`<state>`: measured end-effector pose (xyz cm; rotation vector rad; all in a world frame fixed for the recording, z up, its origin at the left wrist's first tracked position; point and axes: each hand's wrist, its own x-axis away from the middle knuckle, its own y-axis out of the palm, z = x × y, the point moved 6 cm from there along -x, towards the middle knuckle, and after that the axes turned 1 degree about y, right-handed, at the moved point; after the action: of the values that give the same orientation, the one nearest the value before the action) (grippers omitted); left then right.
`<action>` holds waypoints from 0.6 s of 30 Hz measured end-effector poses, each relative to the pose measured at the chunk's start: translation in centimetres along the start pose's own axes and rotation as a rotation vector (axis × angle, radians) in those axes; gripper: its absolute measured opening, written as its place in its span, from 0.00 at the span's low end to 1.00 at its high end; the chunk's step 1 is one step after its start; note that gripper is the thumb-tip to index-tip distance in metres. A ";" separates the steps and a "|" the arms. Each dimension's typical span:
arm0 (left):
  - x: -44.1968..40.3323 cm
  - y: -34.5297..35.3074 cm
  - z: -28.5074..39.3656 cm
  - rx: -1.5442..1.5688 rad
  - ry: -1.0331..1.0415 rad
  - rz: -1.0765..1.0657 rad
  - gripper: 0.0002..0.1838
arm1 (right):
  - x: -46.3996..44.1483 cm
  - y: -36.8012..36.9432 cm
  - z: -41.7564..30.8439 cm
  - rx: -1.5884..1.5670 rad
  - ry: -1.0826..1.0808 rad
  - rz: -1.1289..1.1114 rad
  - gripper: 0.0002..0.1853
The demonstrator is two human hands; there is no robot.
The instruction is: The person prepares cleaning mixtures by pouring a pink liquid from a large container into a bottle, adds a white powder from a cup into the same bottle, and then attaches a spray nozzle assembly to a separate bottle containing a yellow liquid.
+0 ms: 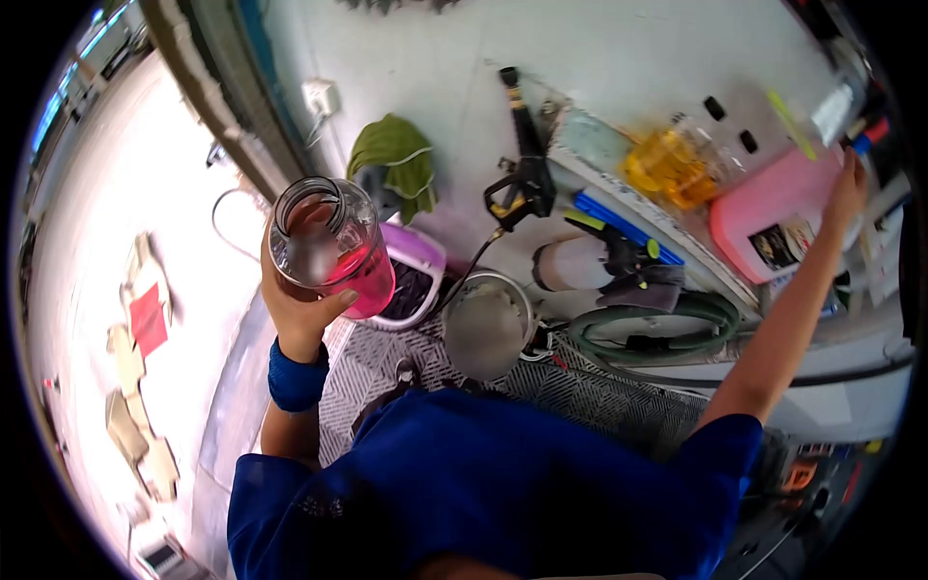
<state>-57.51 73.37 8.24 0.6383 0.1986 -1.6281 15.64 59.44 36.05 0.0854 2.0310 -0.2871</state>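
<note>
- My left hand (288,307) is wrapped round a clear jar (360,232), fingers curled and thumb across its side, mouth tipped up toward me.
- Bright pink liquid (369,288) fills the bottom of it. I've got the jar in midair, well apart from the shelf (592,135), out past its left corner.
- My right hand (847,188) is up at the top of a big pink jug (749,217), fingers partly bent. Can't tell if they've actually got a grip.
- That jug is near the shelf's front edge, over on the right-hand part, label facing out.
- Yellow containers (672,169) are between the jug and the shelf's left corner.
- Below the front edge: a spray bottle (572,265) and a coiled green hose (727,324).
</note>
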 end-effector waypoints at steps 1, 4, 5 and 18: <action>-0.8 1.2 0.1 0.028 0.018 -0.039 0.61 | -0.4 0.0 0.6 -0.042 -0.129 -0.004 0.20; -3.7 6.4 0.4 0.123 0.049 -0.167 0.61 | 1.8 -0.3 -1.2 -0.140 0.051 -0.096 0.17; -4.6 8.3 0.2 0.180 0.079 -0.230 0.60 | 2.0 -0.5 -1.5 -0.130 0.024 -0.053 0.20; -12.9 29.7 -3.9 0.286 0.182 -0.366 0.53 | 7.1 -1.6 -8.7 0.180 -0.155 0.101 0.27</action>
<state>-27.56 81.20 18.47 1.0167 0.2274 -1.9693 4.49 59.50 33.80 0.2687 1.8375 -0.4003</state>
